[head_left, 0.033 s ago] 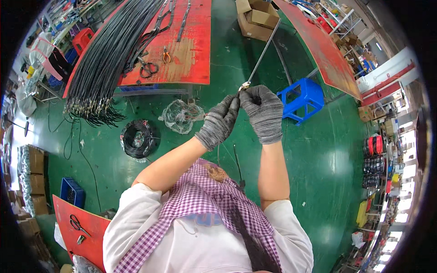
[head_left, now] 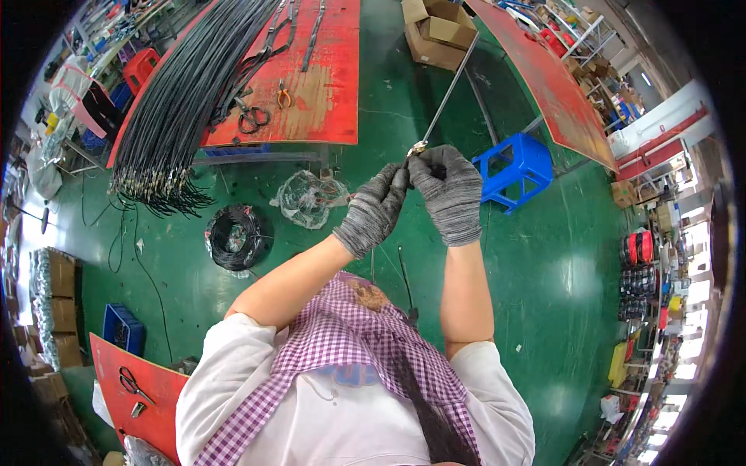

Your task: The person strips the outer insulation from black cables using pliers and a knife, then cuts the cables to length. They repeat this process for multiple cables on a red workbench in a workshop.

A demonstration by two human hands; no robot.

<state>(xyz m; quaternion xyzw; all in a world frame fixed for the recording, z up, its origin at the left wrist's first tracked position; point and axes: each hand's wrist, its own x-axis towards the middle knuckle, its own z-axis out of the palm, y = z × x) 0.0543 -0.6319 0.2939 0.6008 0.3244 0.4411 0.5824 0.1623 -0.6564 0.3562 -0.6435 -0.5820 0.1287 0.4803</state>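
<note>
Centre frame: left hand (head_left: 373, 213) and right hand (head_left: 451, 190), grey-gloved, both closed on thin cable (head_left: 447, 97) near its metal end fitting (head_left: 418, 147). Cable running to upper right. Advisable: firm pinch close behind fitting, cable taut. Upper left: red table (head_left: 326, 101), black cable bundle (head_left: 179, 109).

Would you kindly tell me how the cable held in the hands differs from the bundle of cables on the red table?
The held cable is one strand, raised in the air by the left hand and right hand. The bundle of cables is many strands lying on the red table, ends hanging over its edge. Both are long, thin and dark.
</note>
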